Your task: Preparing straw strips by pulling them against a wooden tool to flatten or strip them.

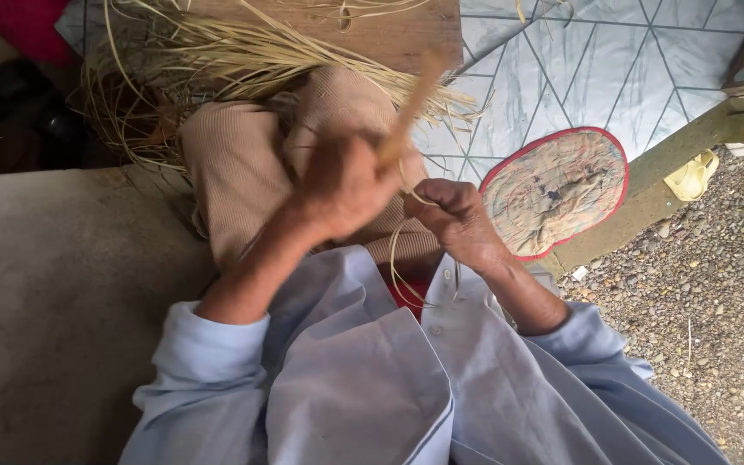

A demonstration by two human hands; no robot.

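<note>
My left hand [342, 185] is closed around a pale wooden stick [411, 108] that points up and to the right, blurred by motion. Close beside it, my right hand [456, 220] pinches a thin straw-coloured strip [396, 258] that loops down over my lap. Both hands hover above my tan-trousered knees [243, 172]. Beyond the knees lies a loose bundle of thin dry strips [243, 60], spread over the floor. My light blue shirt fills the lower part of the view.
A round woven fan with a red border [557, 189] lies on the patterned floor mat [647, 60] to the right. Gravel [716, 275] lies beyond a wooden beam [673, 155]. A bare concrete surface [53, 301] is on the left.
</note>
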